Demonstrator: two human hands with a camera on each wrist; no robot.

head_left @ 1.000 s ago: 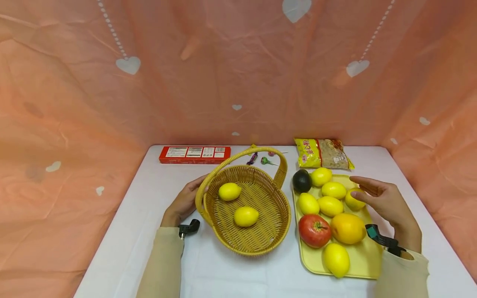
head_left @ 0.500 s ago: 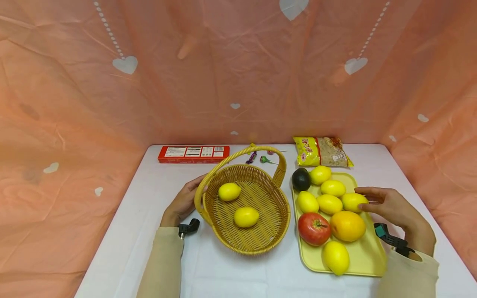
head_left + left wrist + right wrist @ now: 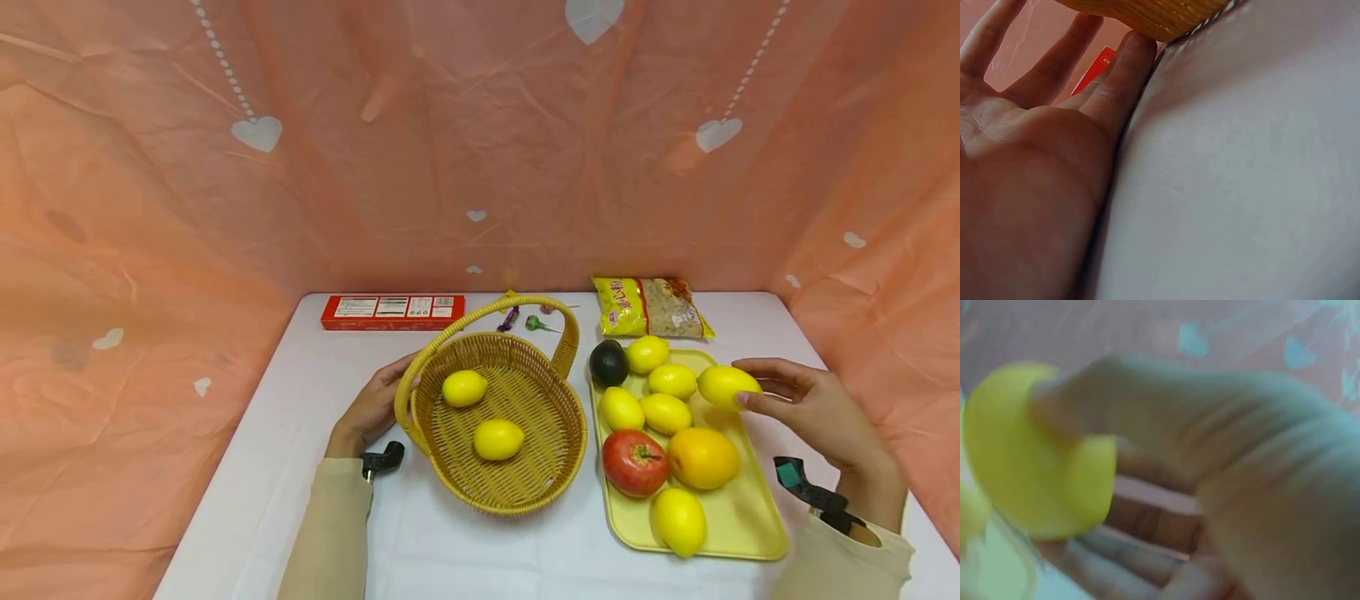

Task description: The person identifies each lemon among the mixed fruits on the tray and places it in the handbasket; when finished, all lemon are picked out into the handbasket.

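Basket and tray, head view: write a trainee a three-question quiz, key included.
1. How many lemons lie in the basket?
2. True or false: the red fruit is on the tray.
3. What does the right hand pinch?
A) the bag
B) a single lemon
C) the red box

Key: 1. Two. 2. True. 3. B.
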